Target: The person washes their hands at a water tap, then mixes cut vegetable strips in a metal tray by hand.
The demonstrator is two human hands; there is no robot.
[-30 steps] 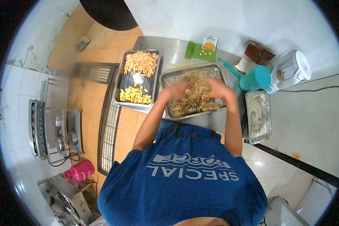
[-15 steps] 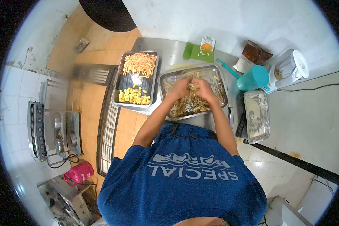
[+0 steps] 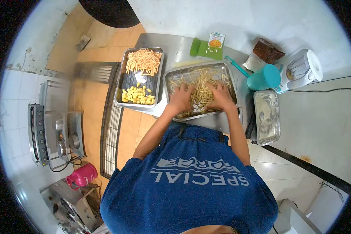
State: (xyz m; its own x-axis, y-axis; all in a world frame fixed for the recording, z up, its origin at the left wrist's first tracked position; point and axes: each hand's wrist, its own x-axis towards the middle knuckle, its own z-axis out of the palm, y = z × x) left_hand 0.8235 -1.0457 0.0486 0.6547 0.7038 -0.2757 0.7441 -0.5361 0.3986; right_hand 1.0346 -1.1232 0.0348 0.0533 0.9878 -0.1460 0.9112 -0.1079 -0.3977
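A steel tray [image 3: 232, 75] in front of me holds a loose heap of thin, brownish-yellow strips [image 3: 201, 87], whose exact kind I cannot make out. My left hand [image 3: 181, 97] rests at the left side of the heap, fingers spread among the strips. On the opposite side, my right hand [image 3: 221, 96] is likewise open, its fingertips touching the strips. Some strips lie between the two hands. Left of this stands a second tray [image 3: 138, 81], with thin orange strips [image 3: 143, 61] at its far end and yellow chunks [image 3: 138, 96] at its near end.
On the right are a teal pitcher [image 3: 264, 77], a blender [image 3: 302, 68] and a foil-like tray [image 3: 267, 121] with pale residue. A green board [image 3: 208, 50] bearing a packet [image 3: 216, 40] lies at the back, near a brown bag [image 3: 266, 51]. A pink gas cylinder [image 3: 82, 175] stands lower left.
My hands, earlier close together over the heap with strips gathered between them, have moved apart to its two sides and opened. The strips are now spread looser across the tray's middle.
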